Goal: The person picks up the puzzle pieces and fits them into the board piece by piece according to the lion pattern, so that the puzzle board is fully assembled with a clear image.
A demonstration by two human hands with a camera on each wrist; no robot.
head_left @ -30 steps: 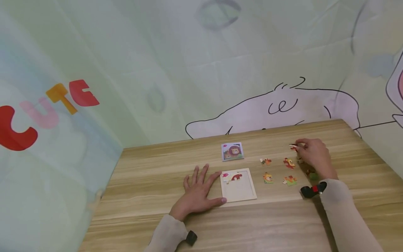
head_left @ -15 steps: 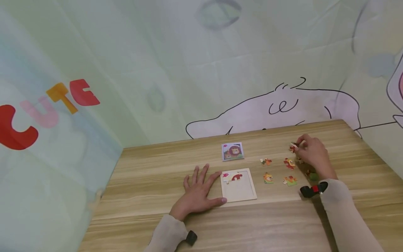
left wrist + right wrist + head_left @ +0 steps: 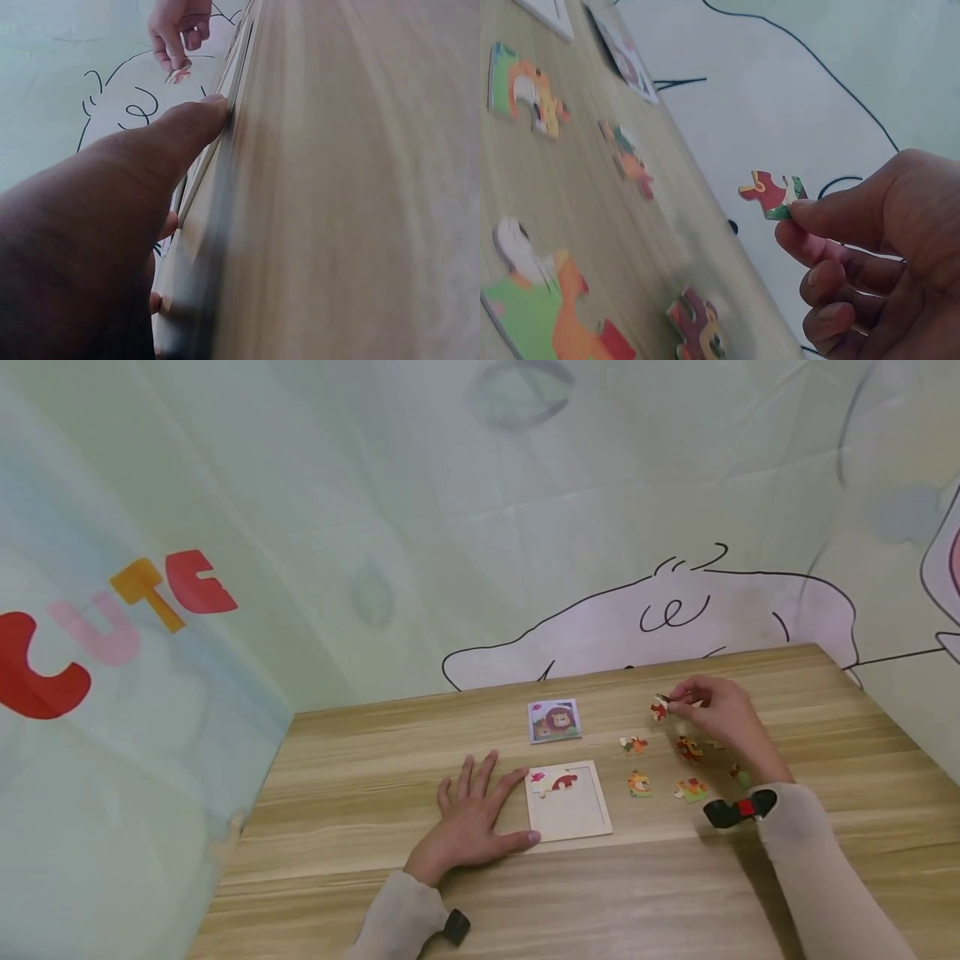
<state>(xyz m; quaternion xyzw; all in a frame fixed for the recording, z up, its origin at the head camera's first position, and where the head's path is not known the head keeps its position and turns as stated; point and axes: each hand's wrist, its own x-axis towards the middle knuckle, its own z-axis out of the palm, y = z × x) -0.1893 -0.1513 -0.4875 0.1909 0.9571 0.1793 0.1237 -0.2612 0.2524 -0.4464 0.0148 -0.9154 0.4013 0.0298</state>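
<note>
My right hand [image 3: 723,717] pinches a jigsaw piece [image 3: 771,196] between thumb and forefinger, raised above the table; red, yellow and green show on it. My left hand [image 3: 471,822] lies spread on the table, its thumb and a fingertip touching the left edge of a square puzzle tray [image 3: 572,814]. Joined pieces [image 3: 553,782], with a pink patch and a dark red curve, lie in the tray's upper left. In the left wrist view the left thumb [image 3: 199,116] rests against the tray's edge.
Several loose jigsaw pieces lie right of the tray, among them an orange and green one [image 3: 691,790] and a yellow one [image 3: 639,784]. A lion picture card [image 3: 554,721] lies behind the tray. A printed cloth [image 3: 420,527] hangs behind the wooden table [image 3: 360,777].
My right hand has lifted the jigsaw piece and carried it left, uncovering loose pieces beneath. The left hand and the tray stay in place.
</note>
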